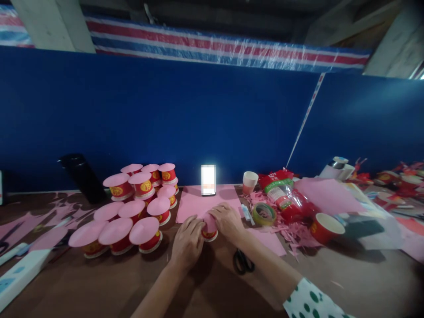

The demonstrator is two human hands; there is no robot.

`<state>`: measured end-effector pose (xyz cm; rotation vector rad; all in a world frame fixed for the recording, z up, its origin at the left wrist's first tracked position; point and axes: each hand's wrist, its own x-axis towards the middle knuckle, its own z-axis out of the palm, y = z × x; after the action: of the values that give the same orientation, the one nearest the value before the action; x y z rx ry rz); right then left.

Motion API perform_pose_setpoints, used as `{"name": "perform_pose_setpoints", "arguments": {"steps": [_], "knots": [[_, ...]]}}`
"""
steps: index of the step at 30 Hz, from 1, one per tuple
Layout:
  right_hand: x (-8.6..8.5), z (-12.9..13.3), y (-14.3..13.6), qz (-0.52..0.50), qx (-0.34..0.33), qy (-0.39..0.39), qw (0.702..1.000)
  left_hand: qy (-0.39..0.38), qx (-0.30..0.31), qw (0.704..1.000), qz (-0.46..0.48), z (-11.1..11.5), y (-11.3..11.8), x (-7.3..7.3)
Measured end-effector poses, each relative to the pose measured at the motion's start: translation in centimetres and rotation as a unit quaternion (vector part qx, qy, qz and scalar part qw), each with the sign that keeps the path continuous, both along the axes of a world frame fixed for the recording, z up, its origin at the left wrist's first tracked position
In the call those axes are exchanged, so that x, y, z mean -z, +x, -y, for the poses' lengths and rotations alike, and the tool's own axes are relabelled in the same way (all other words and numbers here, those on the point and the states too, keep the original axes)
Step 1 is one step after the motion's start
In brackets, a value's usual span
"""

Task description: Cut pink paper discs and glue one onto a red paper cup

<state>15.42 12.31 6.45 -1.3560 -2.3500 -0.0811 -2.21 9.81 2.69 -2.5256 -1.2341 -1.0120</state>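
Observation:
In the middle of the table stands an upturned red paper cup [210, 235] with gold print, a pink paper cone [209, 221] on top of it. My left hand [188, 242] curls its fingers against the cone's left side. From the right, my right hand [225, 220] bends over the cone's upper edge. Both hands partly hide the cone, and the fingertips are hard to make out. Black-handled scissors [243, 262] lie beneath my right forearm. Behind the hands is a stack of pink paper sheets [192, 201], with a lit phone [208, 181] upright at its back.
On the left are several red cups with pink cone tops [145, 230], a black bottle [82, 176] and a white power strip [24, 276]. To the right lie a tape roll [264, 213], a glue tube [245, 213], a red plastic bag [286, 196], paper cups [327, 228] and pink scraps.

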Motion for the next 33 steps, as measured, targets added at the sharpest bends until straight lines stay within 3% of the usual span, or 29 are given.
{"name": "perform_pose_setpoints", "arguments": {"steps": [15,21,26,33], "knots": [[-0.8,-0.2,-0.7,0.011,-0.022,0.002,1.0,0.014,-0.003,1.0,-0.008,0.0,-0.1,0.4],[-0.9,2.1,0.5,-0.067,-0.027,0.032,0.997,0.013,0.001,1.0,0.02,0.3,-0.5,1.2],[-0.7,4.1,0.6,-0.037,-0.038,0.038,0.998,0.004,0.011,1.0,0.019,0.4,-0.6,1.4],[-0.4,4.5,0.3,-0.01,-0.019,0.041,0.999,0.016,0.011,1.0,0.011,0.3,-0.3,0.9]]}}
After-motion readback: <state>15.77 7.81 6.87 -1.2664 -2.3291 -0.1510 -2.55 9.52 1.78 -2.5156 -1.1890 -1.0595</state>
